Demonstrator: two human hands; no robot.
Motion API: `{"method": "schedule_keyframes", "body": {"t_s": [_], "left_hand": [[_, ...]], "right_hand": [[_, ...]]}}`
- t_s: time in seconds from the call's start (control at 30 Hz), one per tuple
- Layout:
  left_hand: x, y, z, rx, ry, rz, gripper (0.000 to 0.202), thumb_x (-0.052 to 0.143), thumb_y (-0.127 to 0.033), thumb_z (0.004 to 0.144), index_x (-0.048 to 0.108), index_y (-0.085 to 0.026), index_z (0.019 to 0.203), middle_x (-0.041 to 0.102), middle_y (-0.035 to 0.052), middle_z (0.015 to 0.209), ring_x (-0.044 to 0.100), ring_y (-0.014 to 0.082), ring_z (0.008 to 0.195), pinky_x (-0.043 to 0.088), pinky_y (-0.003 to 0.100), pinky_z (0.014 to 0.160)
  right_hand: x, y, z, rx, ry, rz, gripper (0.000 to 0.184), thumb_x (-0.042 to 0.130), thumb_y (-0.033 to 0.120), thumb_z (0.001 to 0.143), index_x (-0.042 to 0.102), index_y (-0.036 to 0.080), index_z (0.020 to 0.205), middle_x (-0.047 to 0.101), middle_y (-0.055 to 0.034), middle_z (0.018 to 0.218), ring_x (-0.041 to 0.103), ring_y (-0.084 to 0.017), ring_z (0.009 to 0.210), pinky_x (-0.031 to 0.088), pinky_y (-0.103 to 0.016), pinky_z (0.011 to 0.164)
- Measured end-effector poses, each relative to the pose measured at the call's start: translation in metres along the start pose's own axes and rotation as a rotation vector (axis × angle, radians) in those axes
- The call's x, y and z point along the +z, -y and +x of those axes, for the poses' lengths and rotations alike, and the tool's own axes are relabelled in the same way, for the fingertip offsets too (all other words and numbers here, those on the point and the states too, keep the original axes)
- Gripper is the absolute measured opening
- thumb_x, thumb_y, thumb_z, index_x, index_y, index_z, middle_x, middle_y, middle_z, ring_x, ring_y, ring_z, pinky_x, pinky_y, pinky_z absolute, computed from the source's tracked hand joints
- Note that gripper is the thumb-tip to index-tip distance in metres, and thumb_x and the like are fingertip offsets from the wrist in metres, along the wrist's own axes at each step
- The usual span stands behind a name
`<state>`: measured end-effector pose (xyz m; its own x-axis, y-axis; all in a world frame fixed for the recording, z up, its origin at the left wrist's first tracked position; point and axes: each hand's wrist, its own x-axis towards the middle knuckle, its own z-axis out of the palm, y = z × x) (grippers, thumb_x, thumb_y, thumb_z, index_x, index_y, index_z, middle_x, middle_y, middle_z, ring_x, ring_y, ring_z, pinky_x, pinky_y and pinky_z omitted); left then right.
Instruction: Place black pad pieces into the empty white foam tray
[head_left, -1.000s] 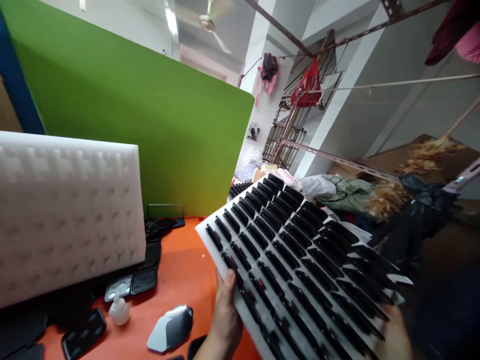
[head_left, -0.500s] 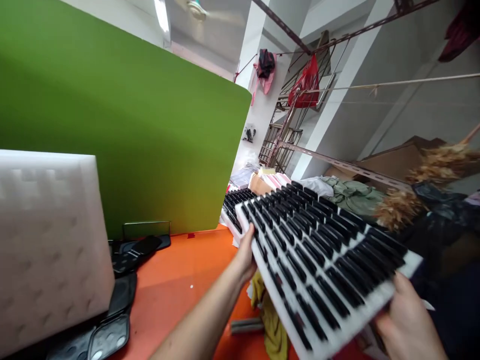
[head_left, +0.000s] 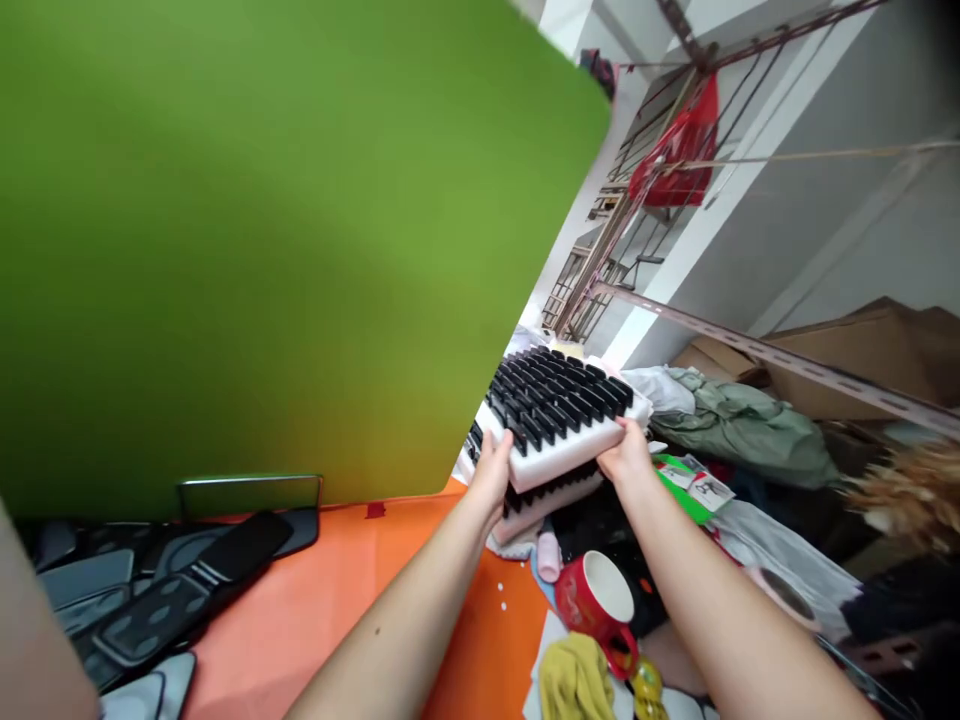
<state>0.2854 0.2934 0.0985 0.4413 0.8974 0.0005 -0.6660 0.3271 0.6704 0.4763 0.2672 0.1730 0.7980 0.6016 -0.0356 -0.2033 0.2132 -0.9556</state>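
A white foam tray (head_left: 559, 460) with rows of black flat pieces (head_left: 559, 390) standing upright in it is held out at arm's length. My left hand (head_left: 491, 470) grips its near left corner, and my right hand (head_left: 626, 450) grips its near right corner. Directly beneath lies another foam tray (head_left: 551, 500) filled with similar black pieces. Whether the upper tray rests on the lower one I cannot tell. The far side of both trays is partly hidden behind the green panel (head_left: 300, 250).
Below the trays stand a red mug (head_left: 592, 600) and a yellow cloth (head_left: 576, 680). Black strap-like pieces (head_left: 172, 600) lie on the orange table (head_left: 315, 610) at left. A metal rail (head_left: 787, 355) crosses on the right, before a green cloth heap (head_left: 750, 430). A red bag (head_left: 682, 150) hangs above.
The tray has moved away from me, over the other tray beyond the green panel's edge, and turned level. Both arms have stretched forward. The view has shifted, bringing the mug into sight.
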Motion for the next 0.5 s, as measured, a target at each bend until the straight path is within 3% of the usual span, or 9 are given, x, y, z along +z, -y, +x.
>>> {"method": "schedule_keyframes", "body": {"t_s": [0.13, 0.27, 0.37, 0.5], "left_hand": [[-0.009, 0.008, -0.001, 0.025, -0.009, 0.109, 0.033, 0.054, -0.027, 0.084, 0.050, -0.019, 0.116, 0.045, 0.0084, 0.128, 0.045, 0.0252, 0.113, 0.036, 0.050, 0.094], [-0.001, 0.004, -0.028, 0.012, -0.054, 0.200, 0.037, 0.054, -0.028, 0.084, 0.047, -0.020, 0.120, 0.038, 0.0083, 0.135, 0.038, 0.0274, 0.120, 0.030, 0.053, 0.098], [0.010, -0.006, -0.075, 0.014, -0.084, 0.258, 0.037, 0.055, -0.027, 0.082, 0.049, -0.019, 0.118, 0.043, 0.0092, 0.131, 0.040, 0.0268, 0.119, 0.028, 0.051, 0.099], [0.016, -0.014, -0.173, 0.002, -0.124, 0.332, 0.044, 0.064, -0.021, 0.069, 0.056, -0.012, 0.112, 0.057, 0.0132, 0.115, 0.047, 0.0307, 0.111, 0.033, 0.043, 0.096]], "right_hand": [[-0.033, -0.013, 0.007, 0.111, -0.017, -0.122, 0.017, 0.039, 0.018, 0.086, 0.055, 0.018, 0.092, 0.064, -0.0022, 0.086, 0.062, -0.014, 0.075, 0.053, -0.029, 0.067], [-0.039, -0.022, -0.009, 0.159, -0.062, -0.246, 0.024, 0.049, 0.030, 0.088, 0.054, 0.015, 0.106, 0.058, -0.0060, 0.102, 0.059, -0.016, 0.083, 0.051, -0.034, 0.071], [-0.031, -0.027, -0.040, 0.105, -0.071, -0.323, 0.028, 0.051, 0.029, 0.086, 0.052, 0.015, 0.110, 0.055, -0.0070, 0.109, 0.057, -0.018, 0.091, 0.049, -0.036, 0.076], [-0.015, -0.038, -0.110, -0.053, 0.079, -0.356, 0.040, 0.049, 0.029, 0.084, 0.040, 0.023, 0.122, 0.050, -0.0028, 0.121, 0.046, -0.018, 0.111, 0.041, -0.030, 0.091]]}}
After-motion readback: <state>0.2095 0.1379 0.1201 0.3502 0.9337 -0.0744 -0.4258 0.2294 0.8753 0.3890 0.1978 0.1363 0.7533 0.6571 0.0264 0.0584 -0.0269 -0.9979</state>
